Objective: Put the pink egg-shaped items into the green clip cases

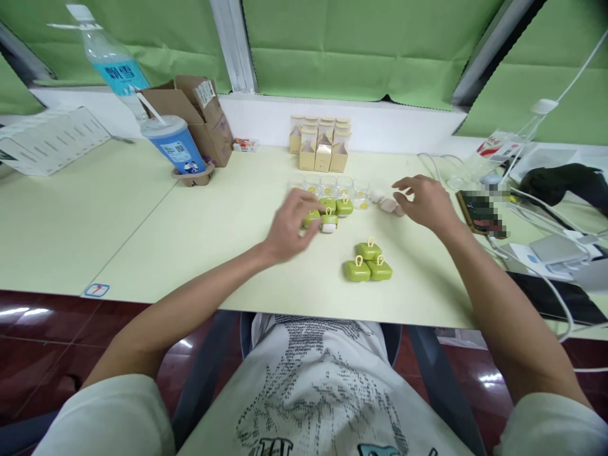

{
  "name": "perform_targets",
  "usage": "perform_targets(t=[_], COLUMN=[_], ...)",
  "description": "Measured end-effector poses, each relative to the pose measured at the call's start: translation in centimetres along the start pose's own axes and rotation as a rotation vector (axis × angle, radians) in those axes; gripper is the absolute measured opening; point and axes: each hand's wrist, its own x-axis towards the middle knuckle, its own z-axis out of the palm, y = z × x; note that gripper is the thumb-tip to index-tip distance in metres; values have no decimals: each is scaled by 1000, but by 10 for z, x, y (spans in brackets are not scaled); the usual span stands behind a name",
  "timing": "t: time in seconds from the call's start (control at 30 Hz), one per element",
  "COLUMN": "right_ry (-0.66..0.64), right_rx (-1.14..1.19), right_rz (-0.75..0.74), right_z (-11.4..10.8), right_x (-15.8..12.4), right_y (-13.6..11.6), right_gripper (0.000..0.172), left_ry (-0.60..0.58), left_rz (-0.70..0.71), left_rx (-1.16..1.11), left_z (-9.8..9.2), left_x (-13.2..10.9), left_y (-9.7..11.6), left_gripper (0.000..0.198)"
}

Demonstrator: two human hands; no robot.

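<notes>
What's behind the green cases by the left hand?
Behind the green cases is a row of clear containers, with boxes standing farther back. The cases and the left hand cover lower parts of some containers, so what's there can't be seen.

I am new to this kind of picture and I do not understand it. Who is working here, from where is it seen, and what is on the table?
There is no machine: a person works with two bare hands. The single picture comes from a camera worn on the head, looking forward and down, so the person's own shirt shows at the bottom.

On the table lie three green cases near the person and a farther green group. Behind that group is a row of clear containers, then small cardboard boxes.

The left hand, blurred, is beside the farther green group; the right hand is by some small pale pieces. Whether either hand holds anything is unclear.
</notes>
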Motion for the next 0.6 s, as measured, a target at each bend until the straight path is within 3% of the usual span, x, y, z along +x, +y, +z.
perform_targets(t=[0.07, 0.13, 0.23, 0.4, 0.6], right_ry=[-65, -136, -193, -108, 291], right_rx=[-52, -34, 27, 86, 306], right_rz=[77, 110, 134, 234, 214], right_z=[3, 12, 25, 17, -3], right_x=[-3, -4, -1, -5, -19], right_y=[22, 34, 38, 33, 5], right_gripper=[42, 48, 40, 30, 42], left_ry=[-245, -413, -539, -532, -496], left_rz=[303, 547, 761, 792, 620], left_rx=[-86, -55, 109, 184, 21], left_z=[9, 16, 17, 9, 7], left_x=[-11, -18, -20, -16, -17], left_y=[23, 41, 50, 41, 30], left_gripper=[27, 36, 44, 50, 56])
